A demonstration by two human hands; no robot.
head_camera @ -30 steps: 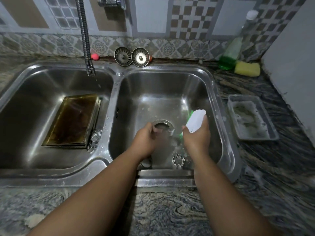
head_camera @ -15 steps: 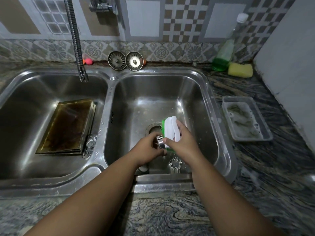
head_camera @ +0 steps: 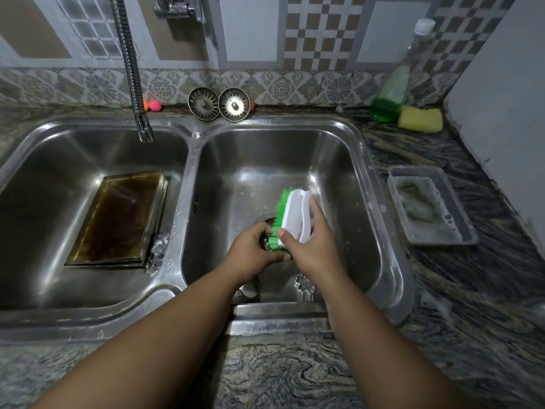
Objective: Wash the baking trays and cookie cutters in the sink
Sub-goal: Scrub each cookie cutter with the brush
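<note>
Double steel sink (head_camera: 392, 219). Over the right basin, the right hand (head_camera: 314, 246) grips a white scrub brush (head_camera: 296, 214), green bristles facing left. The left hand (head_camera: 250, 255) is closed against the bristles (held item hidden). Flower-shaped cookie cutter (head_camera: 305, 284) on the basin floor. Baking trays (head_camera: 118, 219) stacked in the left basin.

White scrub brush (head_camera: 296, 215) with green bristles; swirled grey countertop (head_camera: 295, 373); yellow sponge (head_camera: 420, 119); browned baking tray (head_camera: 118, 216); checkered tiles (head_camera: 318, 31).
</note>
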